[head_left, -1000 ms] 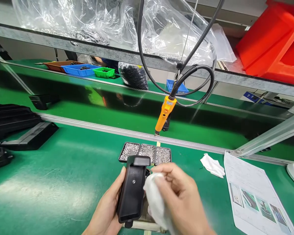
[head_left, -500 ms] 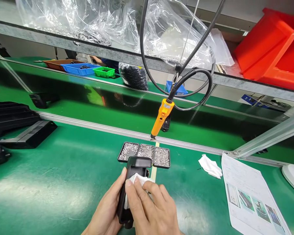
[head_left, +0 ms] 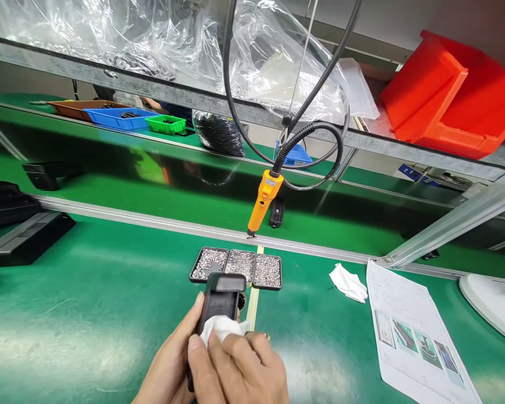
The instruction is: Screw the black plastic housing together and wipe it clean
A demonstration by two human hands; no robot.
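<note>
My left hand [head_left: 168, 359] is closed around the side of a black plastic housing [head_left: 221, 303], a long part with a recess and a raised block at its far end. Pressed into that recess is a white cloth [head_left: 221, 325], pinched under the fingers of my right hand [head_left: 239, 365]. The near end of the housing is mostly hidden by my hands. Just beyond it lie small black trays of metal hardware: a left tray [head_left: 210, 264], a middle tray [head_left: 240, 264] and a right tray [head_left: 268, 271].
A yellow electric screwdriver [head_left: 265, 202] hangs by its cable above the trays. To the right lie another white cloth [head_left: 348, 282] and a printed sheet [head_left: 416, 331]. Black parts [head_left: 29, 238] are at left. A red bin [head_left: 446, 101] sits on the overhead shelf [head_left: 185, 92].
My right hand has drawn the cloth down the recess toward me, baring more of its far part. The whole view has shifted slightly, so the bench things appear further left.
</note>
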